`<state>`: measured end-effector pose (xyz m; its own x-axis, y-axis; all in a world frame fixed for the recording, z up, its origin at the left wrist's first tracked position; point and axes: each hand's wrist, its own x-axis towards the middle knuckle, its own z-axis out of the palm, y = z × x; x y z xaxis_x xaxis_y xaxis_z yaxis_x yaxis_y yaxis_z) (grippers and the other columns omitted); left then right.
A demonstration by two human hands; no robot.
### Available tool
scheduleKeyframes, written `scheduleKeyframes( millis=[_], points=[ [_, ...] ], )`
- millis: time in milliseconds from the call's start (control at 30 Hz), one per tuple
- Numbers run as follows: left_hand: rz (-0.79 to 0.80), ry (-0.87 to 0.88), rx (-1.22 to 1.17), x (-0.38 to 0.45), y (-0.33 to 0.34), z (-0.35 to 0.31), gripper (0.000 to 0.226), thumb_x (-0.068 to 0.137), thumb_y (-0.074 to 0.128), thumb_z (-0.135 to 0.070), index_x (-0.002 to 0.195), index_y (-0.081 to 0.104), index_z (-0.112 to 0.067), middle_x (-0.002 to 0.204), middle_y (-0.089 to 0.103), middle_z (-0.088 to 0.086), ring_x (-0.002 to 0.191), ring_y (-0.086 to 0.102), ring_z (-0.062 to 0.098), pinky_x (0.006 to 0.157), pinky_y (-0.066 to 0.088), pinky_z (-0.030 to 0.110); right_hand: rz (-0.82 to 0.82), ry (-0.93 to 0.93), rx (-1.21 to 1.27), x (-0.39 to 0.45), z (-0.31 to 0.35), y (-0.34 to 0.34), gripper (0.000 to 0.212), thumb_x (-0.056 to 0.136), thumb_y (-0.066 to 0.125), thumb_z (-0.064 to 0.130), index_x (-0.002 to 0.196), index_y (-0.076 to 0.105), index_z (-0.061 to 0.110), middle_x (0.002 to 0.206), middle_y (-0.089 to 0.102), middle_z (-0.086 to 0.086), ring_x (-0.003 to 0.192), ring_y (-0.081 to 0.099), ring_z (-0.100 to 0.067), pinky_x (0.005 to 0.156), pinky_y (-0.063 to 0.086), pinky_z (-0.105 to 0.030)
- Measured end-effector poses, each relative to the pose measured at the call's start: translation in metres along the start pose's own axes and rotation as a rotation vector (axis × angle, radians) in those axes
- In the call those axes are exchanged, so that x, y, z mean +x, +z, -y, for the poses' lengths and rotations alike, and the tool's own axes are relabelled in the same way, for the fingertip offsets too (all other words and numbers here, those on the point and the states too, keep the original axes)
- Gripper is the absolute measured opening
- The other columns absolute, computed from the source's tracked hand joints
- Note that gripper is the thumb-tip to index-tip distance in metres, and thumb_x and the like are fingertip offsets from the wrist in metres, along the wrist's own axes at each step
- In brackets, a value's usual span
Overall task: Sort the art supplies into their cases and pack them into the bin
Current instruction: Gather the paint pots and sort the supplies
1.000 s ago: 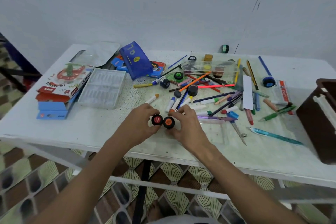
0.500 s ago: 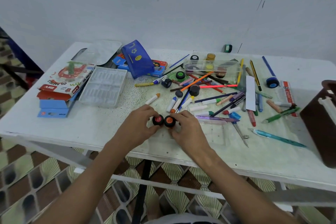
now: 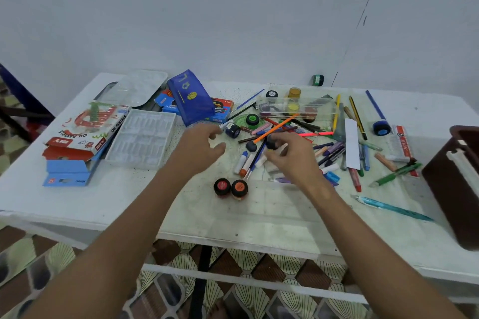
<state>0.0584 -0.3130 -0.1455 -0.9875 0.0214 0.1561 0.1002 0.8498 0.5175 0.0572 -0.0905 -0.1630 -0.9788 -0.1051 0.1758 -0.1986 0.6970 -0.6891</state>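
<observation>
On the table, near the front edge, the red pot and orange pot stand touching, both let go; the left hand hangs above the top with fingers loosely curled and holding nothing, reaching toward the navy pot; the right hand has its fingertips on a black pot in the pen pile, though whether they pinch it I cannot tell. Risk, as I judge it: that pot sits under the orange pencil and among loose pens, so lifting it could drag them and send some rolling; a wrist swinging back could knock the paired pots over. Half a second ago both hands pressed those two pots together; now they have left them and moved back into the pile. The bin waits at the right edge; the clear case lies beyond the pile.
</observation>
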Motion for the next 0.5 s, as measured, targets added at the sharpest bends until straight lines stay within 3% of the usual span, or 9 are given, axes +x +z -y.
scheduleKeyframes(
  millis=[133, 200, 267, 333, 400, 500],
  points=[
    [0.245, 0.053, 0.216, 0.054, 0.015, -0.001, 0.063, 0.083, 0.064, -0.013, 0.14, 0.041, -0.027, 0.135, 0.042, 0.009, 0.109, 0.052, 0.025, 0.088, 0.049, 0.039, 0.06, 0.104, -0.105, 0.041, -0.03, -0.002, 0.055, 0.072, 0.08, 0.028, 0.122, 0.061, 0.014, 0.116, 0.057, -0.008, 0.107, 0.055, -0.022, 0.095, 0.045, -0.037],
    [0.343, 0.113, 0.269, 0.073, 0.025, 0.0, 0.068, 0.082, 0.063, -0.007, 0.142, 0.039, -0.026, 0.136, 0.038, 0.009, 0.109, 0.053, 0.027, 0.085, 0.051, 0.04, 0.127, 0.153, -0.128, 0.051, -0.036, 0.002, 0.055, 0.068, 0.082, 0.028, 0.117, 0.063, 0.013, 0.114, 0.061, -0.009, 0.105, 0.058, -0.025, 0.091, 0.048, -0.037],
    [0.402, 0.158, 0.275, 0.085, 0.032, 0.003, 0.063, 0.083, 0.063, -0.006, 0.14, 0.043, -0.024, 0.133, 0.041, 0.009, 0.11, 0.053, 0.027, 0.086, 0.051, 0.04, 0.168, 0.159, -0.149, 0.055, -0.035, 0.005, 0.045, 0.068, 0.081, 0.026, 0.108, 0.068, 0.012, 0.101, 0.067, -0.007, 0.091, 0.062, -0.023, 0.077, 0.049, -0.031],
    [0.414, 0.209, 0.307, 0.091, 0.033, 0.005, 0.045, 0.085, 0.062, -0.011, 0.129, 0.056, -0.018, 0.124, 0.05, 0.009, 0.107, 0.055, 0.027, 0.088, 0.05, 0.04, 0.179, 0.135, -0.138, 0.055, -0.032, 0.007, 0.033, 0.071, 0.079, 0.023, 0.101, 0.072, 0.01, 0.089, 0.068, -0.005, 0.079, 0.06, -0.02, 0.067, 0.043, -0.026],
    [0.369, 0.228, 0.3, 0.09, 0.032, 0.007, 0.032, 0.084, 0.064, -0.014, 0.116, 0.063, -0.014, 0.113, 0.058, 0.008, 0.102, 0.057, 0.025, 0.085, 0.05, 0.037, 0.155, 0.116, -0.104, 0.052, -0.029, 0.007, 0.027, 0.072, 0.079, 0.02, 0.097, 0.072, 0.01, 0.086, 0.067, -0.004, 0.078, 0.059, -0.02, 0.065, 0.041, -0.026],
    [0.231, 0.169, 0.13, 0.075, 0.022, 0.009, 0.034, 0.08, 0.073, -0.023, 0.112, 0.065, -0.014, 0.108, 0.061, 0.004, 0.094, 0.056, 0.02, 0.078, 0.043, 0.028, 0.085, 0.143, 0.033, 0.043, -0.022, 0.002, 0.025, 0.071, 0.078, 0.016, 0.095, 0.071, 0.013, 0.084, 0.067, 0.001, 0.076, 0.06, -0.014, 0.066, 0.045, -0.025]
  ],
)
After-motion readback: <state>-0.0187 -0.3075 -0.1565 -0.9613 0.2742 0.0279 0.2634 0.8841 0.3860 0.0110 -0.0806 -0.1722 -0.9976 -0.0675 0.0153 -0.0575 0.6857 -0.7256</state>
